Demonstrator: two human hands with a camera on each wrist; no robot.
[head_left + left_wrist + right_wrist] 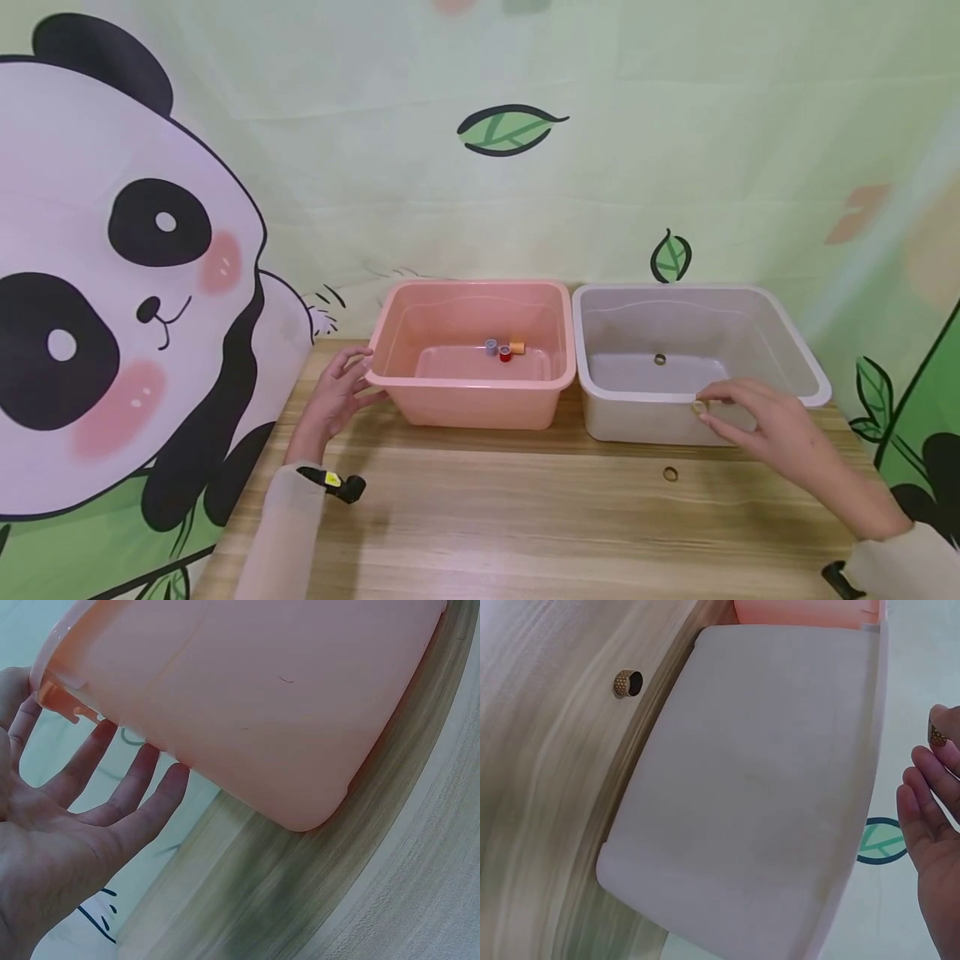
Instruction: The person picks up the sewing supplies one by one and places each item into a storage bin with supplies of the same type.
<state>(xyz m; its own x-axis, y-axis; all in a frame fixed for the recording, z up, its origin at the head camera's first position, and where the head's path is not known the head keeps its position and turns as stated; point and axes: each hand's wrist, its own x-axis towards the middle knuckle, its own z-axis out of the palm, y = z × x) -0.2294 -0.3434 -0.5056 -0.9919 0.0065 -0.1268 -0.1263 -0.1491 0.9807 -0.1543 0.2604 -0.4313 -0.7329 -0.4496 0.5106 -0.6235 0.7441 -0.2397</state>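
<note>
My right hand (780, 425) pinches a gold dimpled ring thimble (937, 736) between thumb and fingertips, just above the front rim of the grey bin (637, 417). A similar thimble (660, 359) lies inside that bin. Another thimble (628, 683) is on the table in front of the bin. My left hand (335, 398) is at the left end of the pink bin (472, 404), its spread fingers (139, 780) touching the outside. On the pink bin's floor sit three small cylinders: a light blue one (491, 347), a red one (506, 354) and an orange one (517, 347).
The two bins stand side by side at the back of the wooden table (510, 517). Right behind them hangs a pale green cloth (360, 167) printed with a panda and leaves.
</note>
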